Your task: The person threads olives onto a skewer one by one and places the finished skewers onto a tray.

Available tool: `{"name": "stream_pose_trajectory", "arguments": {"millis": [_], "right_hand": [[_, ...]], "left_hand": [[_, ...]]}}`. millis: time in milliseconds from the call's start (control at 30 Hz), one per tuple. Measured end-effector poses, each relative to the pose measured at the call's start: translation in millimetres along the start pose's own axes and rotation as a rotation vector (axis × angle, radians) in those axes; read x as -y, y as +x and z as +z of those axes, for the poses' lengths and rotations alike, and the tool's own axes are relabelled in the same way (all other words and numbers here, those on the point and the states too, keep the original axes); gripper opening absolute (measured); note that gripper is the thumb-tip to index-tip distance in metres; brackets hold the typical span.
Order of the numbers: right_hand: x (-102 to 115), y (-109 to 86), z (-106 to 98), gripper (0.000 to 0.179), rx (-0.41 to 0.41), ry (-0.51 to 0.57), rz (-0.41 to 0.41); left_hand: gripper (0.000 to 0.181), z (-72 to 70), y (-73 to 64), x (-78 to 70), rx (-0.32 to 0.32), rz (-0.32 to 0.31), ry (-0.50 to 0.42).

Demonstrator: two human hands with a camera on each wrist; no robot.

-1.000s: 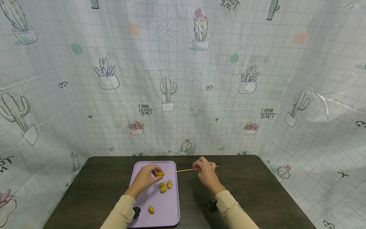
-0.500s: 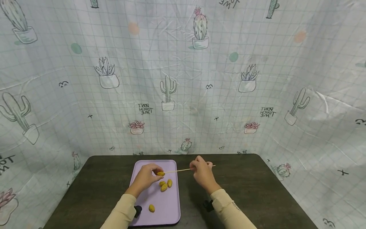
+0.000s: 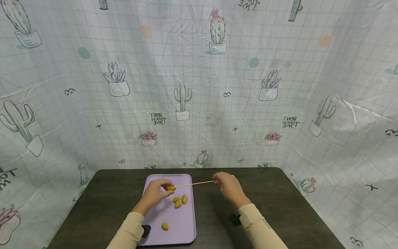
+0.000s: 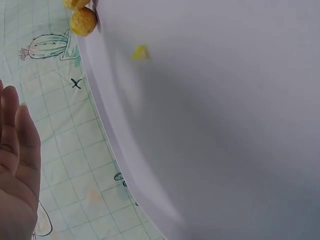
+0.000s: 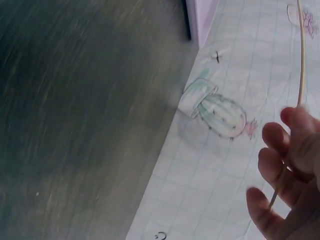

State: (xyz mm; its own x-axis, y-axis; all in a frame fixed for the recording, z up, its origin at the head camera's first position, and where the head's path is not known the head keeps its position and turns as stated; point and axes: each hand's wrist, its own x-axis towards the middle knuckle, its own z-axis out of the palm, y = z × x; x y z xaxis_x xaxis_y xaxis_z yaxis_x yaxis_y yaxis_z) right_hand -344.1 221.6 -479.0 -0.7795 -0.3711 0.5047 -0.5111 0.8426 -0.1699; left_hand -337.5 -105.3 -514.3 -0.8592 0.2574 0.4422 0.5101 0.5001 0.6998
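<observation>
Left hand (image 3: 154, 193): over the purple tray (image 3: 183, 237), thumb and fingers pinching a yellow piece (image 3: 171, 188).
Yellow piece: above the tray's far half, probably light, softish, maybe slippery; I'd hold it by the sides, clear of the tip.
Stick (image 3: 194, 183): crosses over the tray's right rim, one end at that piece (can't tell how deep); looks thin, bendy, snappable, so grip close in.
Right hand (image 3: 230, 188): beyond that rim, fingers curled round the stick.
Other yellow pieces (image 3: 178, 204): four, on the tray.
</observation>
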Motion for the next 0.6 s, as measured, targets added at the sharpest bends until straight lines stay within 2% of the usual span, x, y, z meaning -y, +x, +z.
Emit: {"name": "stream_pose_trajectory", "arguments": {"millis": [167, 267, 467, 600], "right_hand": [[-5.1, -3.3, -5.1, 0.023, 0.035, 0.042, 0.046], [-6.4, -3.0, -5.4, 0.022, 0.023, 0.039, 0.039], [-5.4, -0.3, -3.3, 0.03, -0.027, -0.007, 0.008], [-0.5, 2.7, -1.8, 0.032, -0.018, -0.034, -0.007]], "left_hand": [[0.019, -1.1, 0.2, 0.0, 0.008, -0.01, -0.01], [0.02, -0.6, 0.6, -0.7, 0.019, -0.014, -0.02], [0.02, 0.4, 1.4, -2.7, 0.014, 0.038, -0.016], [0.021, -1.0, 0.8, -3.4, 0.017, 0.039, -0.005]]}}
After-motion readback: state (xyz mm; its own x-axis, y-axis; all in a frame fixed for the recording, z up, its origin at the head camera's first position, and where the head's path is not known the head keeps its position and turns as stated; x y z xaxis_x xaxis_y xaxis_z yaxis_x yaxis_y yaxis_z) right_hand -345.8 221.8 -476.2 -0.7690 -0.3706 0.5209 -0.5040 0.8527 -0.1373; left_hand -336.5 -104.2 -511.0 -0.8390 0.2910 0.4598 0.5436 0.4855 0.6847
